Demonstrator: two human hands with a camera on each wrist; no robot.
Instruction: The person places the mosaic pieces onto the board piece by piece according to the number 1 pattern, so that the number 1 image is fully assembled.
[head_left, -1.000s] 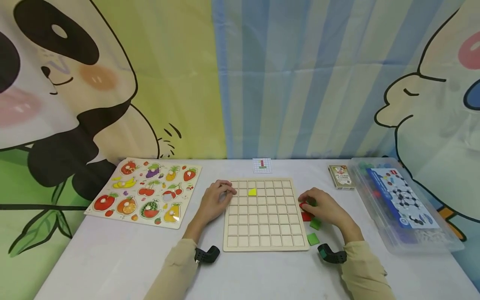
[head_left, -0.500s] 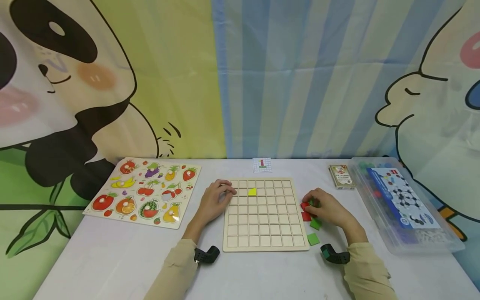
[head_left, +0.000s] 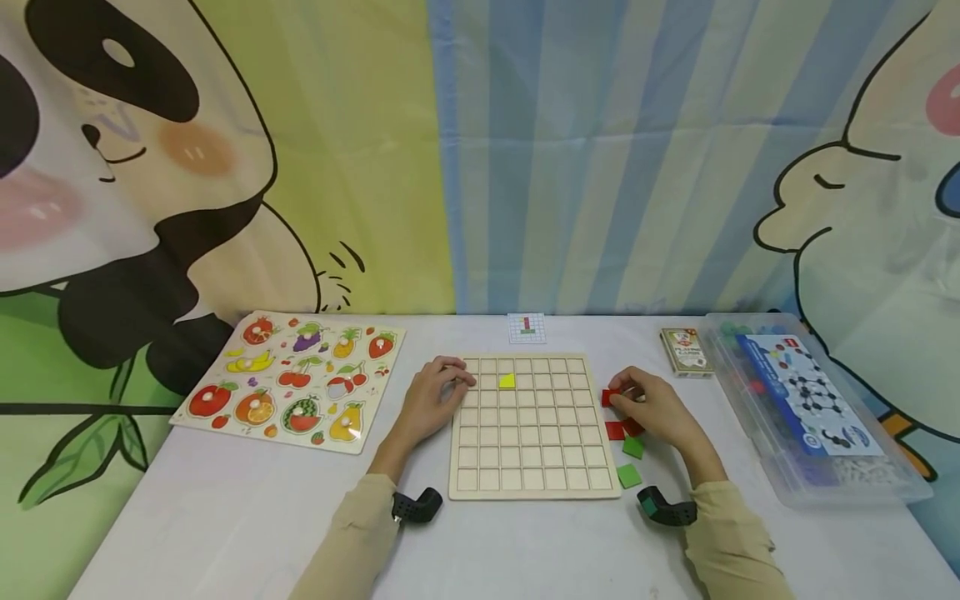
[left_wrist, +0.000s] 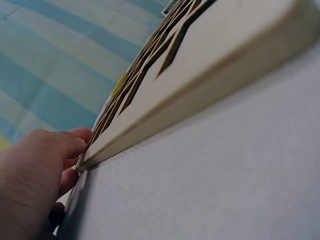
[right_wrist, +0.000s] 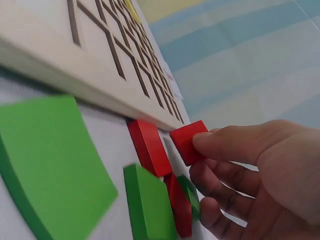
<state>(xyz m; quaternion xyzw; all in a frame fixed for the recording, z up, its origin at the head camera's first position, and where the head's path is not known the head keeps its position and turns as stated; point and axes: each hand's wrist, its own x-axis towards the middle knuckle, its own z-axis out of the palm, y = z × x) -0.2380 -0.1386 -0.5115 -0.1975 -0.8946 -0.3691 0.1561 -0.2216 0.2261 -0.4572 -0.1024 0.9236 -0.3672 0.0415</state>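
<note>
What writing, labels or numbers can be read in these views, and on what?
None can be read.
Card box: print too small.
Sheet in the clear plastic bin: text blurred.
Small grid card: coloured squares only, no words.
Fruit puzzle: pictures only.
Red tile in the right hand: blank.

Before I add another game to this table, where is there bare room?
Bare table lies in front of the fruit puzzle and the grid board. It is crowded between the board and the right hand, where red and green tiles lie.
</note>
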